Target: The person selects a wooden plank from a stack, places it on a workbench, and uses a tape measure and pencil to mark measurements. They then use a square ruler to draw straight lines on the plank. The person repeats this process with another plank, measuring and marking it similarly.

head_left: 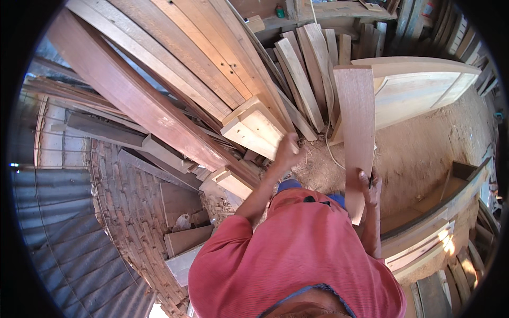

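Note:
My right hand (373, 188) grips a long reddish-brown plank (358, 119) near its lower end, the thumb across its face. The plank stands nearly upright in front of me, its far end tilted away. A small dark object (370, 181) shows by the fingers of that hand; its kind is unclear. My left hand (289, 152) is beside the end of a pale wooden block (253, 127), its fingers curled in. Whether it touches the block or holds anything is hidden.
Long boards (204, 53) lean at the upper left, beside a broad curved reddish plank (143, 108). Upright offcuts (302, 74) stand at the back. A pale panel (424, 87) is at the far right, above the dusty floor (419, 148). A dark-edged wooden frame (440, 204) lies right.

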The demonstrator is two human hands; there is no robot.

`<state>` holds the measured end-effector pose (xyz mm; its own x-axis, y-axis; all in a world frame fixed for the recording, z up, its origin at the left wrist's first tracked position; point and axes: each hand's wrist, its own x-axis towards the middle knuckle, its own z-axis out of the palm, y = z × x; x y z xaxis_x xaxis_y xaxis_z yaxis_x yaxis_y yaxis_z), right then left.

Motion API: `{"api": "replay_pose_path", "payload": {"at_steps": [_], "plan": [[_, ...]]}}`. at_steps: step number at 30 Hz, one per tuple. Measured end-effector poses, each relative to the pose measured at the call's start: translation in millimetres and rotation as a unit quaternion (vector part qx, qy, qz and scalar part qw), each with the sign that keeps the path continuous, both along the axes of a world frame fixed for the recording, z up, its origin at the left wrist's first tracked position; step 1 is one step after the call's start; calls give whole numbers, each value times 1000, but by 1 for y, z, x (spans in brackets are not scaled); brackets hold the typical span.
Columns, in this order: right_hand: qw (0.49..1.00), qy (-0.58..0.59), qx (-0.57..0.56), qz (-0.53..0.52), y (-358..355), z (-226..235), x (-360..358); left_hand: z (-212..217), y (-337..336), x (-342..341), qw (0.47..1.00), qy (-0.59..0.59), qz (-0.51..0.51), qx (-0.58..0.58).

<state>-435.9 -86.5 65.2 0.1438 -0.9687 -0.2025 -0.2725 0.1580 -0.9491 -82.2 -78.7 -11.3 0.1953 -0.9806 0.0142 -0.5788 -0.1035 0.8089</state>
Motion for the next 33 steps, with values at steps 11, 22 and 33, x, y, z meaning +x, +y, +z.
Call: {"api": "replay_pose_path", "payload": {"at_steps": [11,22,33], "plan": [[997,-34,-6,-70,-25,-3,-10,-23,-32,148,925,-249,159,238],[999,-11,-36,-13,-137,-8,-56,-27,-53,134,867,-350,167,314],[992,-12,-103,-66,-237,4,-84,-27,-68,127,834,-352,176,388]]}}
